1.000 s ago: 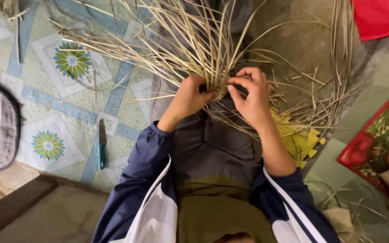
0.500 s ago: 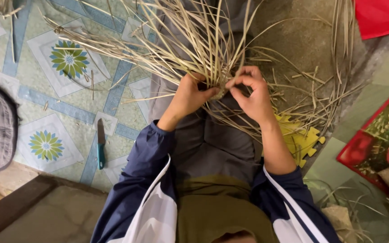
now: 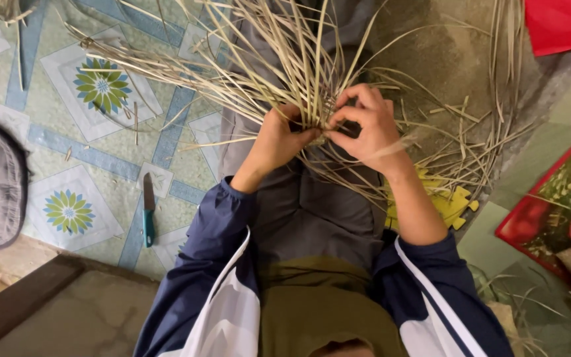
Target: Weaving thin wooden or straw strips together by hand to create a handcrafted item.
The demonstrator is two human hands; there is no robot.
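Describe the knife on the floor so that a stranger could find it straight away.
Start at the patterned tile floor with its green and yellow flower motifs, left of the person's left sleeve. The knife lies there alone, between two flower tiles, blade pointing away from the person. Its teal handle and dark blade set it apart from the pale straw strips scattered nearby.

Both hands, left hand (image 3: 277, 142) and right hand (image 3: 368, 129), are bare, as are the forearms behind them. Navy jacket sleeves (image 3: 209, 244) are pushed up, with white side panels. Grey trousers (image 3: 312, 211), olive shirt (image 3: 312, 311).
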